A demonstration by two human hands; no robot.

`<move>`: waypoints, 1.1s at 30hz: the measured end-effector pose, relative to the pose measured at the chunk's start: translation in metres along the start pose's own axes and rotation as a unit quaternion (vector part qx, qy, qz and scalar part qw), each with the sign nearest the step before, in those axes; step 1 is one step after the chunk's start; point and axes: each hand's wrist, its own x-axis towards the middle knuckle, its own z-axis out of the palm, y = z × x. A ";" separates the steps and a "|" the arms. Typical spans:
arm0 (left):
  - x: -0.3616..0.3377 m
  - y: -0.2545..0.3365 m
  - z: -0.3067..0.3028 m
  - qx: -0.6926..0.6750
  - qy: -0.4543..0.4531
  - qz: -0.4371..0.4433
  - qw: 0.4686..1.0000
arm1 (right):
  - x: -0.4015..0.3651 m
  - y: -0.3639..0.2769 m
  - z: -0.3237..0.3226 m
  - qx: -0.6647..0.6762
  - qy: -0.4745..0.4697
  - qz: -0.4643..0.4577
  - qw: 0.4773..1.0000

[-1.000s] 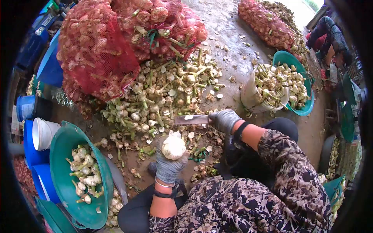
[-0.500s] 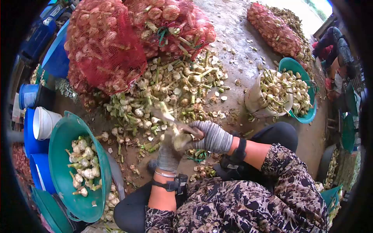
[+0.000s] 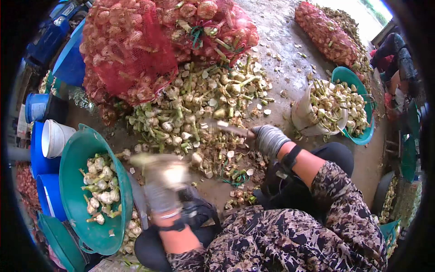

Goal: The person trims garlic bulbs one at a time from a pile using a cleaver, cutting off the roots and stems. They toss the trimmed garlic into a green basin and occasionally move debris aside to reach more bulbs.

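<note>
My right hand, in a grey knit glove, is closed on a knife whose blade points left over the heap. My left hand, gloved alike and smeared by motion, carries a garlic bulb near the right rim of a green basin. Several trimmed garlic bulbs lie inside that basin. In front of both hands spreads a heap of garlic with stalks on the floor.
Red mesh sacks of garlic stand behind the heap. At the right are a full white bucket and a teal basin. Blue tubs and a white pail line the left. Another person sits at far right.
My left hand has swung left and down with the garlic bulb, away from the knife. My right hand has shifted right and slightly up, still holding the knife.
</note>
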 end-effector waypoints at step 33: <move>0.031 -0.084 -0.349 0.450 -0.009 -0.228 0.864 | -0.001 -0.026 0.015 0.016 0.023 -0.135 0.990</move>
